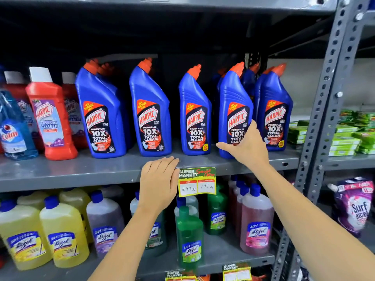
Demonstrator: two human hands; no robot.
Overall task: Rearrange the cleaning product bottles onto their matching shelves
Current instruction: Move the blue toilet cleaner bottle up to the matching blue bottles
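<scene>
Right hand (pixel 246 148) loosely cupping Harpic bottle (pixel 235 110)

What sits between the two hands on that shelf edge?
In the head view, a yellow price tag hangs from the shelf edge between the left hand and the right hand.

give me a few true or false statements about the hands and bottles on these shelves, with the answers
1. The right hand touches a blue Harpic bottle. True.
2. The left hand holds a yellow bottle. False: it rests flat on the shelf edge, holding nothing.
3. The price tag hangs beside the left hand. True.
4. The red bathroom cleaner stands right of all the blue Harpic bottles. False: it stands to their left.
5. The green Lizol bottle sits on the upper shelf. False: it sits on the lower shelf.
</scene>
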